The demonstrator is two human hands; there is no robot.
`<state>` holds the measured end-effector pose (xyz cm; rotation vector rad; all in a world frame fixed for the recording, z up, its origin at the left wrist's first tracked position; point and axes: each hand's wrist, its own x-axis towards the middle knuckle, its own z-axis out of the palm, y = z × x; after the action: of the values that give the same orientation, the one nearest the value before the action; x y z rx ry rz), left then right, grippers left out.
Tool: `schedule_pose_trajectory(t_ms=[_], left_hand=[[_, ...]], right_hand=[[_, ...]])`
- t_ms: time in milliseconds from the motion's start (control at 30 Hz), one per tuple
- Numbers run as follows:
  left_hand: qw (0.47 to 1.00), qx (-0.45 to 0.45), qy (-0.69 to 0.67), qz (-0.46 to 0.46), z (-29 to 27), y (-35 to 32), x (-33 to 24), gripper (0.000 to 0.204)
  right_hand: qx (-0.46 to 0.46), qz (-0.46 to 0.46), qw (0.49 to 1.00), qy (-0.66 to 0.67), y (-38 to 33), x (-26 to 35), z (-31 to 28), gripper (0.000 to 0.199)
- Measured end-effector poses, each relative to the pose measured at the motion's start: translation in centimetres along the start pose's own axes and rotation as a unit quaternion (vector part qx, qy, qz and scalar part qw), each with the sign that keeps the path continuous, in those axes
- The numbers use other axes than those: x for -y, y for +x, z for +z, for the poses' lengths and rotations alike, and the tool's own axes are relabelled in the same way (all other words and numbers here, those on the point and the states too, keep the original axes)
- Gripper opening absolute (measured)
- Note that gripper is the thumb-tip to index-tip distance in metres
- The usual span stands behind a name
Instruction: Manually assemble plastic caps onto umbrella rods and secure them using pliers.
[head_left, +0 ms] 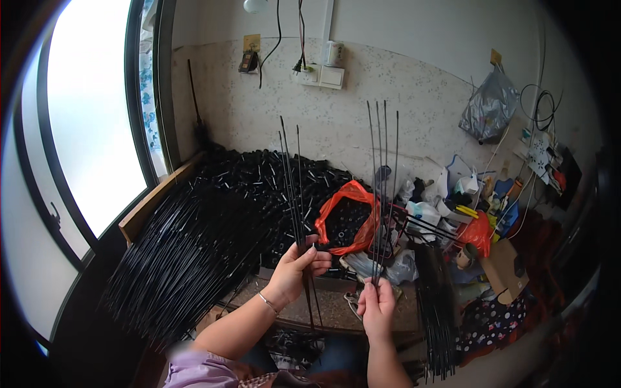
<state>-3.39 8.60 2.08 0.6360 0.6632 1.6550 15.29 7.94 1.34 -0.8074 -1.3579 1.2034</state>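
Workbench (336, 304), heaped black rods (187, 252), black caps (259, 174), orange bag (352, 216)

To your left a large window (97, 129) lets in bright light, with a wooden board (152, 200) along its sill. Beside it lies a big fanned heap of thin black rods (187, 258), and behind that a pile of small black tubes (259, 187) reaches the speckled wall (401, 103). An orange plastic bag (359, 220), open and holding more black pieces, sits in front of you. High on the wall you have a white socket (326, 76) with cables, and to the right a grey plastic bag (490, 107) hangs. Below it, white bottles (424, 213), a red bag (477, 234) and a cardboard box (501, 268) crowd the bench.
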Motion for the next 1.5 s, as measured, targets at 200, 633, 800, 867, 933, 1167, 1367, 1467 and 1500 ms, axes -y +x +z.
schedule_pose_trajectory(t_ms=[200, 633, 800, 867, 933, 1167, 1367, 1467, 1500], left_hand=[[0.981, 0.091, 0.038, -0.167, 1.6, 0.9, 0.3, 0.027], [0.873, 0.288, 0.393, 0.018, -2.5, -3.2, 2.4, 0.015], [0.755, 0.406, 0.469, 0.212, -6.7, -5.8, 5.8, 0.01], [0.664, 0.41, 0.609, 0.145, -9.4, -5.9, 7.1, 0.013], [0.714, 0.374, 0.563, 0.183, -10.9, -5.4, 8.5, 0.017], [0.721, 0.203, 0.625, 0.22, -13.2, -4.2, 10.6, 0.039], [0.582, 0.237, 0.764, 0.147, -11.0, -3.6, 7.4, 0.102], [0.464, 0.434, 0.728, 0.256, -12.3, -2.6, 8.1, 0.074], [0.503, 0.487, 0.674, 0.234, -11.8, -2.3, 7.9, 0.049]], right_hand=[[0.082, -0.061, 0.986, -0.134, -3.3, -4.7, 2.6, 0.04], [0.082, 0.302, 0.878, 0.363, -1.6, -10.6, 0.2, 0.058], [0.157, 0.465, 0.751, 0.442, 3.3, -10.4, 1.6, 0.077], [0.129, 0.442, 0.788, 0.408, 6.3, -10.2, 3.0, 0.076], [0.075, 0.391, 0.863, 0.31, 9.0, -10.1, 4.3, 0.072], [0.22, 0.215, 0.923, 0.231, 8.9, -7.4, 2.8, 0.084], [0.402, 0.2, 0.87, 0.204, 0.9, -5.3, -0.7, 0.108], [0.08, 0.226, 0.965, 0.105, 2.6, -8.8, 1.5, 0.077], [0.076, 0.224, 0.966, 0.103, 3.3, -10.8, 1.4, 0.077]])
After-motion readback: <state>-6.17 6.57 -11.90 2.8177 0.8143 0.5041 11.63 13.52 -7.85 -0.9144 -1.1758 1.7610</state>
